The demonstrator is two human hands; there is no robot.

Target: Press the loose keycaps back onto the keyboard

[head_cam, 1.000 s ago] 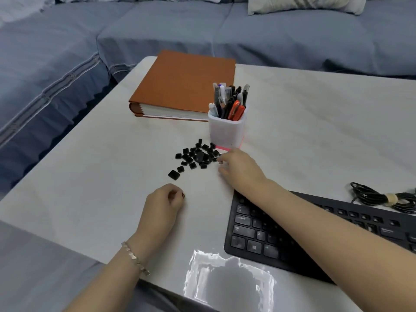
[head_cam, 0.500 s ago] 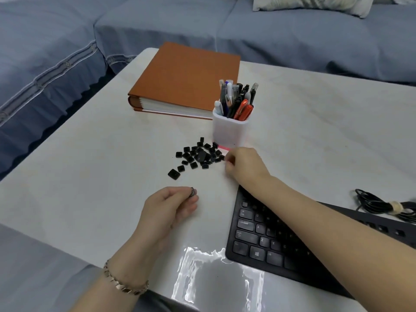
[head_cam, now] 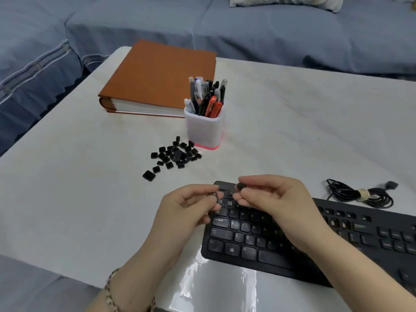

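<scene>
A white table [head_cam: 292, 136] fills the frame, blue sofa behind it. Your left hand [head_cam: 182, 212] hovers over the upper-left corner of the black keyboard [head_cam: 252, 239], fingers curled, thumb and forefinger pinched on a small keycap [head_cam: 215, 194]. Your right hand [head_cam: 272, 197] faces it from the right, wrist raised, fingertips clamped on another keycap [head_cam: 240, 186]. The loose keycaps [head_cam: 175, 155] lie heaped above centre-left, just beside the pen holder [head_cam: 204, 129]
</scene>
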